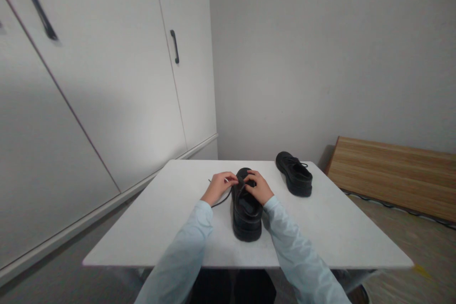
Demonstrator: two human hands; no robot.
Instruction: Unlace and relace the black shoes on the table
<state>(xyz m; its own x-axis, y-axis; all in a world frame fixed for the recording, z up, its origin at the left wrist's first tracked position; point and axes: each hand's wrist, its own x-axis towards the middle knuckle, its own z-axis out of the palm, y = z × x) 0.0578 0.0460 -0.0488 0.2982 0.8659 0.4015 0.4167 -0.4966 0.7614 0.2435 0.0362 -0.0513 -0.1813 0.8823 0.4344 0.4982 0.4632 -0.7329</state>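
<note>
"Black shoe (pixel 247 228): where was it placed?"

"It was set upright on a white worktop (pixel 142 232), near the middle, with its heel turned toward the wearer of the camera and its toe pointed away."

"How was it being handled?"

"Both hands were held at its laced front. On its left side, the thumb and fingers of the left hand (pixel 218 187) were bent toward each other, their tips nearly meeting. Whether anything was clamped between them could not be told; the detail was too small and dark."

"And the right hand (pixel 260 187)?"

"It was curved over the shoe's opening from the right, with the fingers bent. Again, it could not be told whether the tips were closed on anything."

"Was a lace seen?"

"One dark lace (pixel 223 201) was seen, curved out from the shoe's left side and passed beneath the left hand."

"What was shown around them?"

"A second black shoe (pixel 299 185) was placed upright at the far right of the worktop, well apart from the hands, with loops of lace across its top. Both forearms were covered by pale blue sleeves (pixel 192 237). The left side was filled by white cupboard doors (pixel 107 80) with dark handles (pixel 174 46), the back by a plain pale wall (pixel 320 57). Beyond the worktop's right edge, a wood-grained panel (pixel 388 173) was seen beside the wall."
</note>
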